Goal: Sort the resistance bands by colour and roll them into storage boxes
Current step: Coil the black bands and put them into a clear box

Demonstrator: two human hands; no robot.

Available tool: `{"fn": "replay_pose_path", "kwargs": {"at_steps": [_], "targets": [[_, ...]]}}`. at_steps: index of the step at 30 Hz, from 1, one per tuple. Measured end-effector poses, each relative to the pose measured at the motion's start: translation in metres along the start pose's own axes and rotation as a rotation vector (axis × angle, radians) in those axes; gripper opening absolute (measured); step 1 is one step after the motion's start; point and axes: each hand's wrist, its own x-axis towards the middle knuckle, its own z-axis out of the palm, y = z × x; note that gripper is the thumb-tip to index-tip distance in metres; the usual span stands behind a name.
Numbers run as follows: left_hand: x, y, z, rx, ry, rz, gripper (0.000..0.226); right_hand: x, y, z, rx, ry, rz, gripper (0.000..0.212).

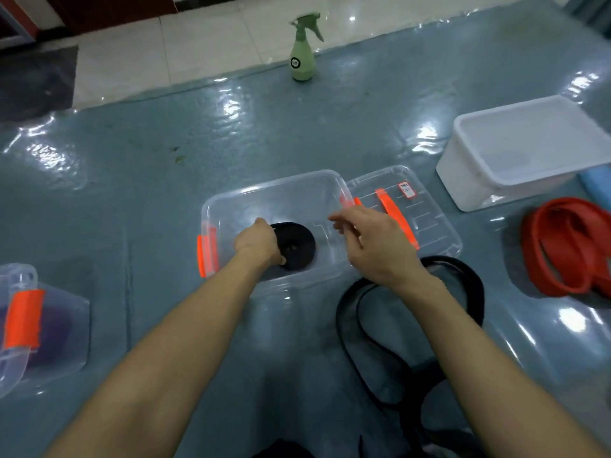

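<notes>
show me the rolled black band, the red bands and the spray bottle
rolled black band (299, 239): head view, top face of the coil
red bands (534, 246): head view, left outer loop of the pile
spray bottle (301, 61): head view, green body

Floor: blue-grey mat (158, 166) under glossy, wrinkled clear film, with bright glare patches. White tiles (198, 44) along top of frame; dark mat (33, 81) upper left.

Clear plastic box (231, 203), glossy mat (165, 153)
</notes>
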Motion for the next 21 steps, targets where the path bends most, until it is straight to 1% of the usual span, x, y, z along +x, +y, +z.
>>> {"fn": "replay_pose_path", "kwargs": {"at_steps": [1,3,4,5,6,7,8,10,11,12,14,16,19,21], "targets": [[-0.005,0.002,-0.003,-0.001,0.009,0.003,0.086,-0.018,0.007,-0.007,0.015,0.122,-0.006,0.029],[-0.019,0.005,-0.008,-0.038,0.079,0.045,0.066,-0.052,0.024,-0.015,-0.005,0.275,0.036,0.025],[-0.029,0.007,-0.01,-0.08,0.146,0.085,0.056,-0.066,0.033,-0.017,-0.027,0.308,0.072,0.024],[-0.043,0.009,-0.009,-0.142,0.223,0.139,0.05,-0.079,0.042,-0.018,-0.061,0.306,0.119,0.025],[-0.059,0.01,-0.007,-0.216,0.299,0.212,0.049,-0.09,0.051,-0.018,-0.109,0.267,0.179,0.03],[-0.078,0.012,-0.004,-0.276,0.358,0.296,0.049,-0.101,0.062,-0.017,-0.165,0.19,0.253,0.04],[-0.097,0.015,0.002,-0.299,0.395,0.39,0.05,-0.111,0.071,-0.015,-0.222,0.085,0.336,0.055],[-0.129,0.022,0.018,-0.195,0.439,0.565,0.049,-0.127,0.088,-0.013,-0.308,-0.116,0.495,0.083],[-0.138,0.026,0.026,-0.093,0.456,0.606,0.047,-0.134,0.095,-0.012,-0.332,-0.179,0.542,0.091],[-0.142,0.03,0.031,0.004,0.475,0.614,0.047,-0.14,0.102,-0.011,-0.348,-0.22,0.564,0.095],[-0.141,0.039,0.032,0.087,0.513,0.575,0.045,-0.15,0.113,-0.009,-0.37,-0.265,0.56,0.093],[-0.137,0.049,0.03,0.067,0.528,0.539,0.039,-0.158,0.122,-0.008,-0.386,-0.265,0.544,0.084],[-0.128,0.058,0.029,0.042,0.537,0.533,0.033,-0.168,0.135,-0.01,-0.382,-0.208,0.544,0.067],[-0.126,0.057,0.033,0.001,0.553,0.541,0.03,-0.173,0.144,-0.013,-0.354,-0.139,0.582,0.062]]}}
